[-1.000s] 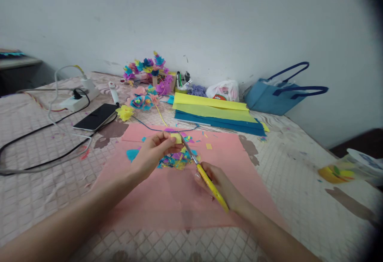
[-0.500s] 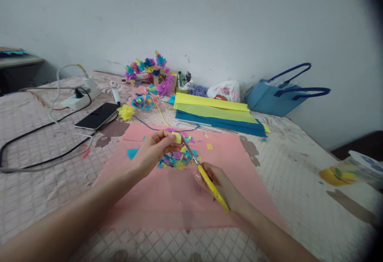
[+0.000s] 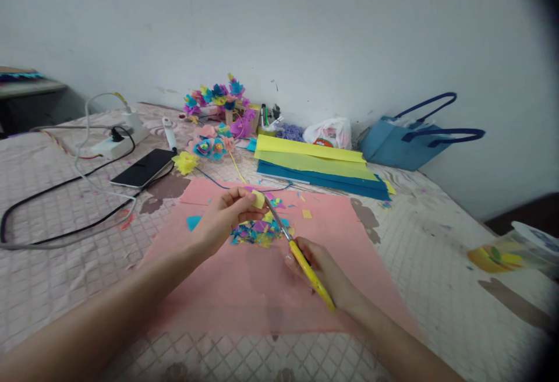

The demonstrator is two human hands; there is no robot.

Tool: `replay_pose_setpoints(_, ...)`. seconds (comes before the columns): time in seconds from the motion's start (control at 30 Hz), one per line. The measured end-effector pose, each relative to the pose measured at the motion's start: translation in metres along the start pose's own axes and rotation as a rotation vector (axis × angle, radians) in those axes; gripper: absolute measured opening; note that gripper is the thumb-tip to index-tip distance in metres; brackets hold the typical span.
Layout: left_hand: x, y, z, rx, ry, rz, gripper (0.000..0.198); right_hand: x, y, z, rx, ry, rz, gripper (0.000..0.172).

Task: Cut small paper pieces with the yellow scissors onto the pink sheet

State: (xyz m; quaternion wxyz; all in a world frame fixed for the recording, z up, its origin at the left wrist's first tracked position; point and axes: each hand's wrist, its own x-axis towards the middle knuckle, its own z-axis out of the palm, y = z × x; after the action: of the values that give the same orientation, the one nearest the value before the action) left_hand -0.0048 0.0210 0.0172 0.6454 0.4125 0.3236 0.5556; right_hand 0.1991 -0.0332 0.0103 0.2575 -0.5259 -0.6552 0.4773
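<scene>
Left hand (image 3: 226, 213) pinches 1 yellow paper (image 3: 258, 199), edge seemingly left clear for scissors (image 3: 302, 261) just right of it, gripped by right hand (image 3: 326, 266).

Looking straight onto a pale grey wall (image 3: 279, 32), running right across the back, flecked with dark marks and scuffed low down. Catching, far left, a light-topped piece of furniture (image 3: 32, 99), dark below, cut off by the edge. Down now to a pale quilted cover (image 3: 430, 248) with brown shapes, under soft, dull light. Then right, into a dark brown patch (image 3: 530, 214), too dim to name.
</scene>
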Motion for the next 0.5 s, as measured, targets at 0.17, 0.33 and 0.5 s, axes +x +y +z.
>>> replay_pose_setpoints(0.17, 0.0011, 0.0, -0.0009, 0.007, 0.005, 0.003, 0.019, -0.0001, 0.0016, 0.0001, 0.018, 0.007, 0.013, 0.02)
replay_pose_setpoints(0.33, 0.0023, 0.0, -0.0028, 0.002, -0.006, 0.004, 0.019, 0.0004, 0.0023, 0.0014, 0.018, 0.007, 0.031, 0.02)
replay_pose_setpoints(0.5, 0.0021, 0.0033, -0.0023, 0.014, -0.023, -0.01, 0.017, -0.0026, -0.0006, 0.0005, 0.044, -0.032, 0.011, 0.03)
